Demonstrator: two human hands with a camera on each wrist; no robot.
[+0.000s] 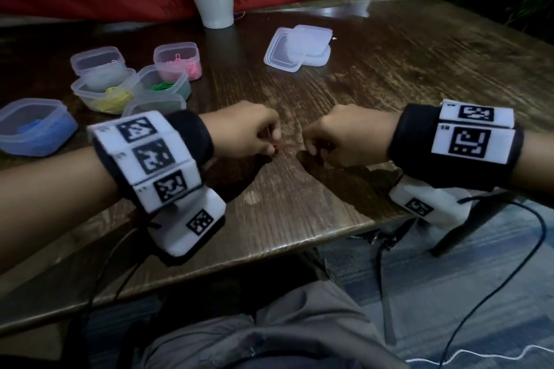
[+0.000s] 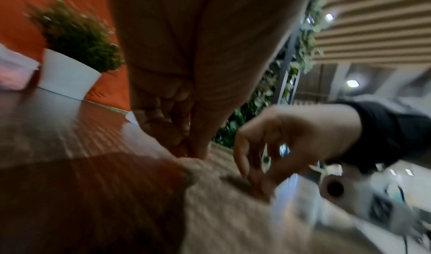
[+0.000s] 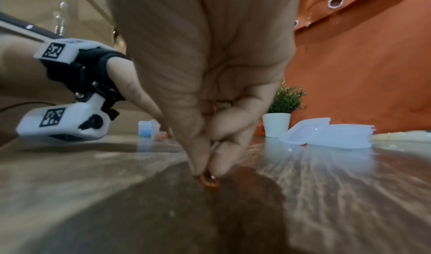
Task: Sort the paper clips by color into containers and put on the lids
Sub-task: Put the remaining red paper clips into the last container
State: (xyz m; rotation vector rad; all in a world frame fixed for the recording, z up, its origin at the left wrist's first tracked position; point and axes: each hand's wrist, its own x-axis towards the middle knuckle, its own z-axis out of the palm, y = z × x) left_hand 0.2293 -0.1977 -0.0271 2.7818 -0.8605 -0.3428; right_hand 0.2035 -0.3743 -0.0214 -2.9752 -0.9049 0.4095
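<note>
Both hands work low over the wooden table [image 1: 299, 213]; right hand [image 3: 205, 73] pinches an orange paper clip [image 3: 209, 181] against the wood; left hand [image 1: 242, 132] has its fingers curled, with something red at the fingertips; open containers [image 1: 177, 60] stand far left, stacked lids [image 1: 296, 45] beyond.

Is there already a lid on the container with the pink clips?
No, the pink-clip container stands open, and the lids lie stacked apart on the table.

Each wrist wears a black band [image 1: 192, 135] ringed with white blocks [image 1: 144, 156] printed with black square markers. A white camera housing [image 1: 192, 225] hangs beneath each, black cables [image 1: 533, 219] trailing. Grey trousers [image 1: 269, 335] cover the legs.
</note>
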